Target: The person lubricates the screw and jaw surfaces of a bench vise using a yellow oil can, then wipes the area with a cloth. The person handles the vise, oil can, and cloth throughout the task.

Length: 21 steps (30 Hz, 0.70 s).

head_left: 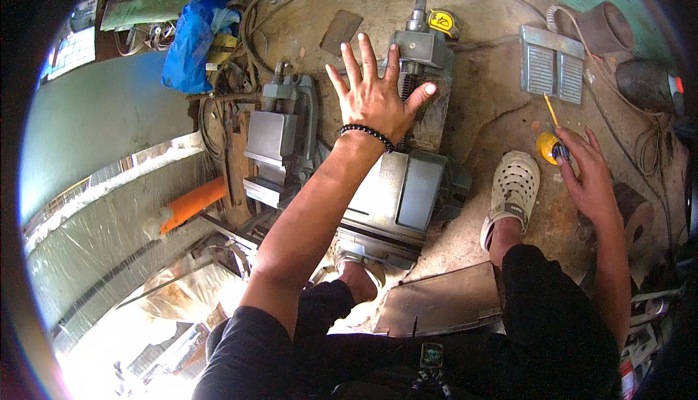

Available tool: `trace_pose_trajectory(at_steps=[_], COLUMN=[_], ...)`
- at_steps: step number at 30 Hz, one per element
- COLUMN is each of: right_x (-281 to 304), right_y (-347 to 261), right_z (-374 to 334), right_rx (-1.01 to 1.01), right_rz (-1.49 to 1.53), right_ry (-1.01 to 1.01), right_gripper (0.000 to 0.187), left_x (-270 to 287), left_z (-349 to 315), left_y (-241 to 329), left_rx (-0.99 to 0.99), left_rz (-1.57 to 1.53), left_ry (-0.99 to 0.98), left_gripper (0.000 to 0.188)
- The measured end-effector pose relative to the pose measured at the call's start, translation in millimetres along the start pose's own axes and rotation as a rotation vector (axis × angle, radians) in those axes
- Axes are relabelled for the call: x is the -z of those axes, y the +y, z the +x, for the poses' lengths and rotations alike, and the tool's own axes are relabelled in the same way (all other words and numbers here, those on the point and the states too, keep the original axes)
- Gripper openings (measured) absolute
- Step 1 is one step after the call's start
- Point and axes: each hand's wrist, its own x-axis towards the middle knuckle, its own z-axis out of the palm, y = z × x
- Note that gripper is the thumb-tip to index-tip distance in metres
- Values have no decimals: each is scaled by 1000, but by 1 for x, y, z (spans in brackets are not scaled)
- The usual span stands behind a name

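Note:
My left hand, with a dark bead bracelet at the wrist, is spread flat with its fingers apart over the screw end of a large grey machine vise. Whether the palm touches the vise is hidden. At the right, my right hand has its fingers curled round a round yellow-and-black object. A thin yellow stem points up and away from it; the exact kind cannot be made out. A yellow tape measure rests beside the far end of the vise.
A second, smaller vise stands to the left. A grey slotted metal piece lies far right near dark pipe pieces. A blue plastic bag, cables, an orange tube and a flat metal plate lie around. My feet flank the large vise.

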Motion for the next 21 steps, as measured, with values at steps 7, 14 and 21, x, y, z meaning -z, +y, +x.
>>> trace_pose_trajectory(at_steps=[7, 14, 21], right_x=[0, 0, 0], right_y=[0, 2, 0], right_z=[0, -1, -1], right_rx=[6, -21, -8], right_rz=[-23, -13, -22], right_ry=[-16, -41, -50], right_gripper=[46, 46, 46], left_x=[-5, -7, 1], left_z=[10, 17, -3], left_y=[2, -3, -3], left_rx=[2, -15, -30], left_rz=[2, 34, 29], left_ry=[29, 51, -23], left_gripper=[97, 95, 96])
